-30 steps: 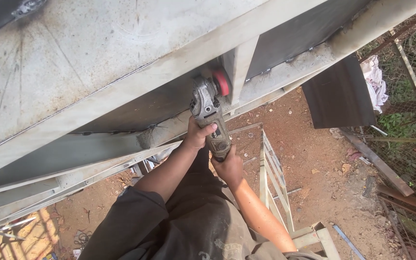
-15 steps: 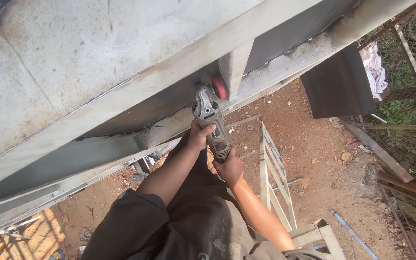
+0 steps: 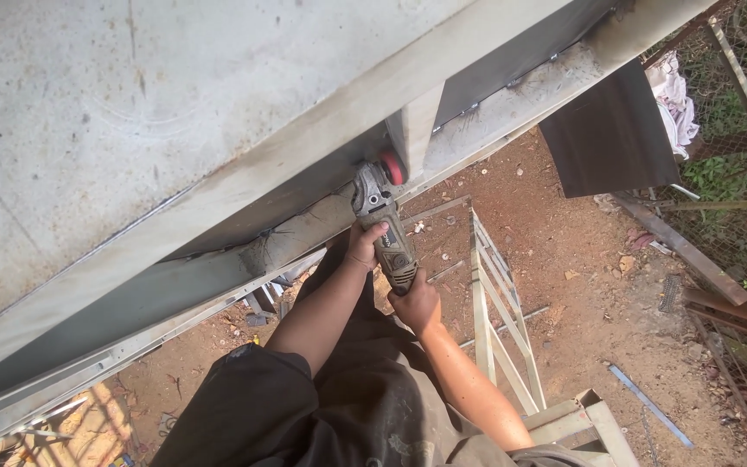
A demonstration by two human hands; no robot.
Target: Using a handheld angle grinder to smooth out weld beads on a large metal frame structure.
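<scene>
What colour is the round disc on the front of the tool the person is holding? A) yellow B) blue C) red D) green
C: the angle grinder, gripped by the left hand and the right hand, has a red disc at its head, up against the grey metal frame.

Single head-mounted view, looking steeply down from a raised position. Near field: metal panel [image 3: 131,130] and both forearms. Far field: dirt ground [image 3: 581,285] and ladder frame [image 3: 499,320] well below.
</scene>
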